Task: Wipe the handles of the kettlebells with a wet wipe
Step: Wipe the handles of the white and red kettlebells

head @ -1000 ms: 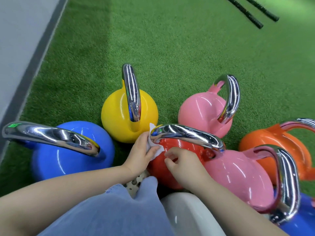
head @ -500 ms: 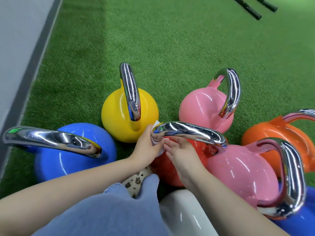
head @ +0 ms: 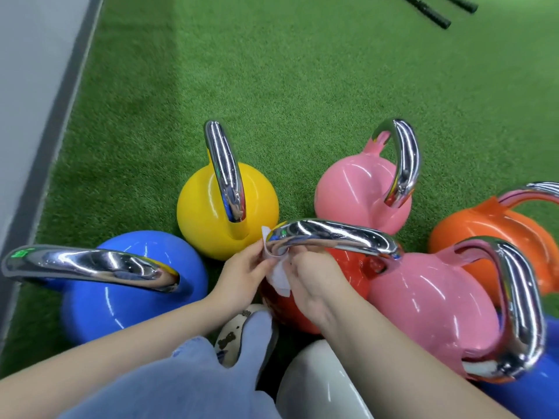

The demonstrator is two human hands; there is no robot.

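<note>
Bright green fake-grass floor (head: 302, 86) fills most of view. Flat grey strip of smooth floor (head: 27, 86) along left side, darker grey edge line (head: 65, 122) beside grass. Two thin black bars (head: 435, 16) lying on grass, top right. Light soft, even.

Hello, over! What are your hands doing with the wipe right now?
Left hand and right hand both pinch the wet wipe. Wipe sits at the left end of the red kettlebell's handle. Nothing blocks that handle.
</note>
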